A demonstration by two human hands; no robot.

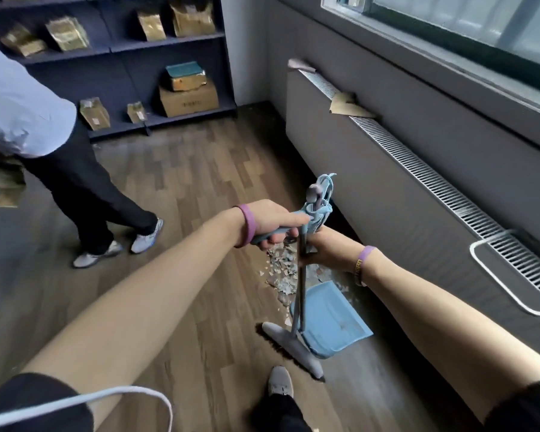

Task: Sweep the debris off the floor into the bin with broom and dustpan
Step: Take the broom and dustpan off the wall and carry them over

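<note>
My left hand (270,221) is closed around a blue handle (267,237) at the top of the tools, its index finger pointing at a blue cloth (321,199) tied there. Just right of it, my right hand (329,249) grips the grey broom pole (300,275). The broom head (293,344) rests on the wooden floor beside the blue dustpan (331,316), which lies flat with a few chips inside. A pile of pale debris (281,271) sits on the floor just beyond the dustpan, partly hidden by my hands. No bin is in view.
Another person (85,194) stands on the left, feet close to the debris. A grey radiator cover (387,169) runs along the right wall under a window. A dark shelf unit (156,73) with boxes fills the far wall. My shoe (280,381) is near the broom head.
</note>
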